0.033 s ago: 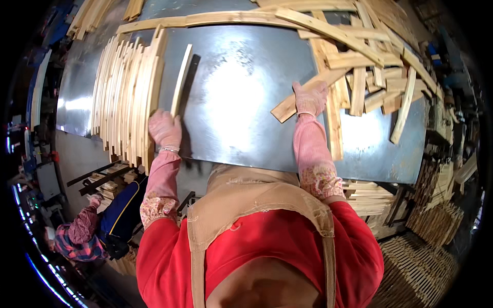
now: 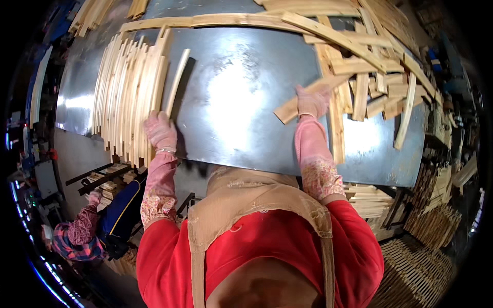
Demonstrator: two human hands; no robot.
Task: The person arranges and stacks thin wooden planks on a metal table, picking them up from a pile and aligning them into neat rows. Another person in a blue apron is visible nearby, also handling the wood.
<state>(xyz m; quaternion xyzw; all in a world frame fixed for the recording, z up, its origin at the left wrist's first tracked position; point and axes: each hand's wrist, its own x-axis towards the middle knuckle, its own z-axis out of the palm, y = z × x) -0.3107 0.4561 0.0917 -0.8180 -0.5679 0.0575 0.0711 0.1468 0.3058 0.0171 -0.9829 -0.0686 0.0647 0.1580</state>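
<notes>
My left hand (image 2: 160, 132), in a pale pink glove, is closed round the near end of a narrow wooden slat (image 2: 178, 81). This slat stands on edge, tilted to the right at its far end, beside a row of upright slats (image 2: 123, 97) on the left. The hand touches the right side of that row. On the right, my right hand (image 2: 313, 101), gloved too, is closed over a short flat board (image 2: 287, 110) lying aslant. The board's far end overlaps a loose heap of boards (image 2: 359, 65). Its underside and some fingertips are hidden.
A shiny metal tabletop (image 2: 215, 138) carries the wood. A long strip (image 2: 226, 20) lies across the far side. More slats (image 2: 92, 15) are at the far left. Stacked wood (image 2: 436, 226) stands below right. Another person (image 2: 82, 238) works at the lower left.
My left hand has moved slightly left with the slat, bringing it nearer the row. My right hand stays on the board, with little visible change.
</notes>
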